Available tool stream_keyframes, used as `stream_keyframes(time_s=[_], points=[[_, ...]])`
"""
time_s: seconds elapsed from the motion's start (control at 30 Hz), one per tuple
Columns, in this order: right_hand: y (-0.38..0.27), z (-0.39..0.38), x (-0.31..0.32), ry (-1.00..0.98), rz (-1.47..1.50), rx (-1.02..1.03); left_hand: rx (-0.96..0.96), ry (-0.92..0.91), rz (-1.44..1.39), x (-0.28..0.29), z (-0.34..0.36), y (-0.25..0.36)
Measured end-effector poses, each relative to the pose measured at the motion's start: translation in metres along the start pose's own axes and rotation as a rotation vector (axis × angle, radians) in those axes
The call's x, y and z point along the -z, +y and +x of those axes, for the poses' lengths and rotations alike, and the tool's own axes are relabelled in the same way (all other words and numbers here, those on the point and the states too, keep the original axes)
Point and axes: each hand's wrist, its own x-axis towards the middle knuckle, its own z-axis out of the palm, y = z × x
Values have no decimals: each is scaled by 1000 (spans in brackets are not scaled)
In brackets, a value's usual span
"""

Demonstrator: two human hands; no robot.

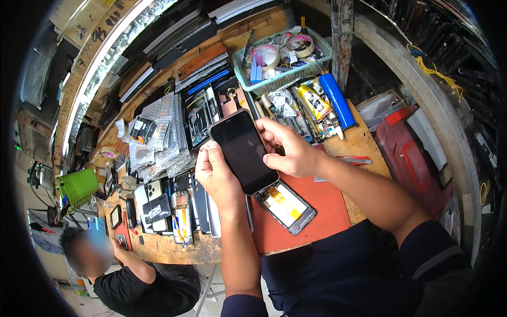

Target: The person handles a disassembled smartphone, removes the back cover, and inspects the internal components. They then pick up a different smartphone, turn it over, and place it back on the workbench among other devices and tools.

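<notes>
Between both hands I hold a dark smartphone (242, 153), its black glass facing me and tilted. My left hand (214, 171) grips its left edge, the thumb lying along the rim. On the other side, my right hand (289, 147) closes on the right edge, thumb on the glass near the lower part. Partly under the phone's lower end lies an opened phone body (285, 207) with yellow ribbon cables showing inside. It rests on a reddish-orange work mat (328, 208). The fingers behind the held phone are hidden.
A pale green basket (285, 79) with tape rolls stands at the back. Bubble-wrapped parts (153, 137) and several phones (158, 208) crowd the left. A blue cylinder (336, 100) and a red-handled cutter (355, 160) lie right. Another person (127, 285) sits at lower left.
</notes>
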Motion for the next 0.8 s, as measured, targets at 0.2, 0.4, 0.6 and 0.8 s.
stream_keyframes(time_s=[0.2, 0.4, 0.6, 0.8], points=[[-2, -1, 1, -24, 14, -27, -12, -6, -11, 7, 2, -5], [-10, 0, 4, -77, 82, -56, -11, 5, 23, 3, 0, 3], [-2, 1, 6, -83, 83, -65, -23, -9, 17, 6, 1, 2], [1, 1, 2, -40, 79, -87, -31, 2, 42, 4, -1, 2]])
